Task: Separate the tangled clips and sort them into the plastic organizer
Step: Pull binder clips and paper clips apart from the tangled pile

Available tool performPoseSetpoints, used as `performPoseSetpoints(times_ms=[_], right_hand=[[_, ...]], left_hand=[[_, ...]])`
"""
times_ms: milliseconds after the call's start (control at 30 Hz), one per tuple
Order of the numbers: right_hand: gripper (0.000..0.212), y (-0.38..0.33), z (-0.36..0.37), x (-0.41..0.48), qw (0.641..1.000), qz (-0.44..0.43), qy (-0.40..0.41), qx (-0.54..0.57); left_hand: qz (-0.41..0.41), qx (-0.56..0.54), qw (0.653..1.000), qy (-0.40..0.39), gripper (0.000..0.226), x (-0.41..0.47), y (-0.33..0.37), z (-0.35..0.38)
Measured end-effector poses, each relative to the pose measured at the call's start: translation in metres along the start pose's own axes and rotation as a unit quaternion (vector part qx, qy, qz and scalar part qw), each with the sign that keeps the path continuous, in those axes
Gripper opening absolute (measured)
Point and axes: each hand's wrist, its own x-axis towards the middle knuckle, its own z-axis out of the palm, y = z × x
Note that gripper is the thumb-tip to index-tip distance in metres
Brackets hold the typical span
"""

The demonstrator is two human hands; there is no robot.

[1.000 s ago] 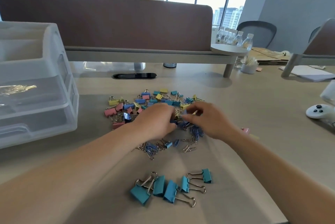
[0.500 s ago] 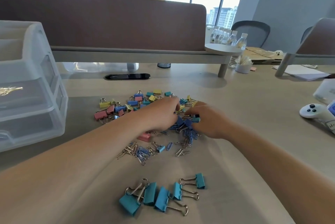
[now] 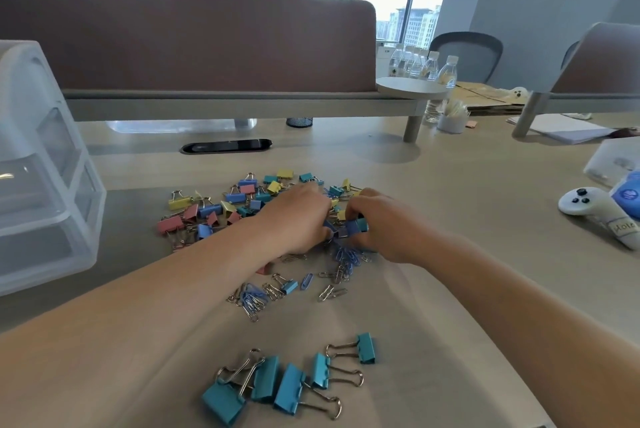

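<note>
The clear plastic organizer (image 3: 45, 185) stands at the far left of the table (image 3: 467, 219), at 9 o'clock from both hands and well apart from them. Its drawers face right.

Next comes the heap of small binder clips (image 3: 221, 209) in pink, yellow, blue and teal, spread from 9 to 12 o'clock around the left hand (image 3: 298, 219). That hand lies knuckles up on the right edge of the heap with its fingers curled down. The tips are hidden under the palm, so I cannot tell whether they grip anything.

At its 3 o'clock, touching it, sits a dark blue binder clip (image 3: 349, 228) with a teal one just beside it. The right hand (image 3: 388, 226) pinches this clip between thumb and bent forefinger, the other fingers folded in — the two hands meet over it.

A tangle of blue paper clips (image 3: 346, 254) hangs or lies just below the pinch, at 6 o'clock from it. More loose paper clips (image 3: 254, 299), blue and silver, are scattered at 7 o'clock.

Five larger teal binder clips (image 3: 277, 386) lie grouped near the table's front edge, at 6 o'clock from the hands and well apart from the heap.

Far right, at 3 o'clock, a white game controller (image 3: 588, 209) rests on the table — water bottles (image 3: 429, 67) stand behind, at 1 o'clock.
</note>
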Motion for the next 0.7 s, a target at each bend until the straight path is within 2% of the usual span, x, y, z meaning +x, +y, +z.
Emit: performPoseSetpoints(times_ms=[300, 500, 700], right_hand=[[0.021, 0.015, -0.006, -0.012, 0.997, 0.019, 0.075, 0.01], [0.025, 0.024, -0.006, -0.018, 0.996, 0.05, 0.075, 0.019], [0.031, 0.028, -0.001, -0.023, 0.994, 0.071, 0.076, 0.046]], left_hand=[[-0.003, -0.009, 0.999, 0.044, 0.022, 0.0, 0.007, 0.0], [-0.013, 0.043, 0.999, -0.016, 0.05, 0.002, 0.012, -0.001], [-0.025, 0.035, 0.999, -0.007, 0.038, 0.005, 0.017, 0.0]])
